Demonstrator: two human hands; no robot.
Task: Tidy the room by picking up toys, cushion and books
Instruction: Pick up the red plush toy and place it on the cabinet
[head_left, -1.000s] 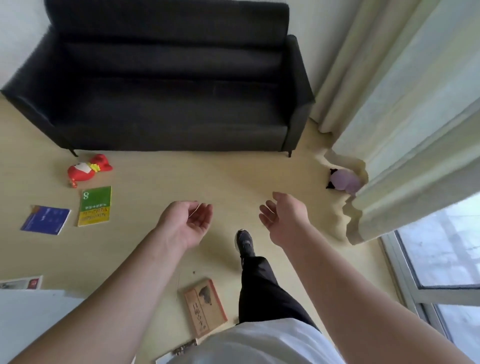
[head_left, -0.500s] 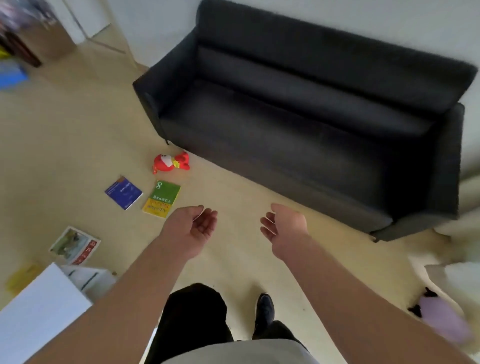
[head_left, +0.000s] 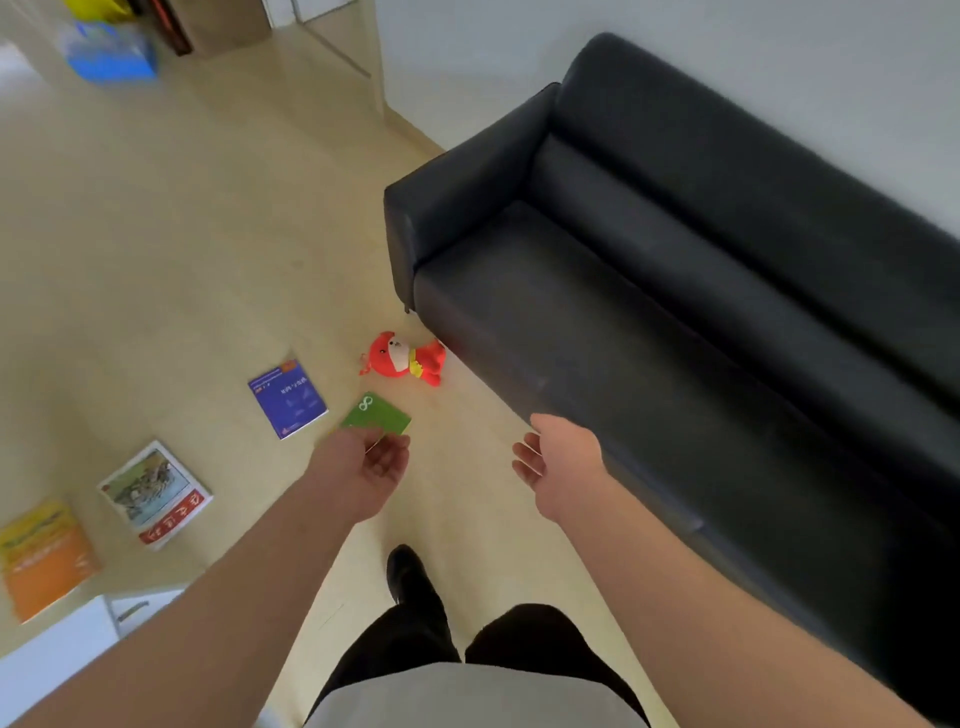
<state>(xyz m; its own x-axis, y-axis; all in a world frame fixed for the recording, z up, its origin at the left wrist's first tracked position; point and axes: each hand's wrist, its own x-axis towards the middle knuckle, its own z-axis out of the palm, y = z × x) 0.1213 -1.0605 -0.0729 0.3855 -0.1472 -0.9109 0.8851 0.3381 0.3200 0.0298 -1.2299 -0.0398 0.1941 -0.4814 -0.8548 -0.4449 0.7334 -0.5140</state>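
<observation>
- Head view, far left: an orange book and a picture-cover book with a red strip are seen flat on the floor, just beside each other and near a white box. They're probably best left for a later pass.
- A blue book should be easy to stack with its neighbour. It lies flat, cover up, with a green book just beside it.
- The green book looks like the first pick. A proper crouch will be needed, and since thin covers on smooth flooring are awkward to pinch, one edge should be tipped up by fingertips first. A white 8 is printed on it. Its near corner is hidden behind the left hand.
- That hand's grip is apart: palm turned inward, fingers loosely curled, nothing held. Contact with the book can't be confirmed. It's likely held well above the book, as the person is upright.
- The red plush toy is soft, so it can simply be grabbed round the body. It's on its side, near the green book, right by the sofa's front corner.
- The right hand has its grip apart too, fingers relaxed and empty, so the toy could be left to it.
- No cushion can be made out on or around the black sofa.
</observation>
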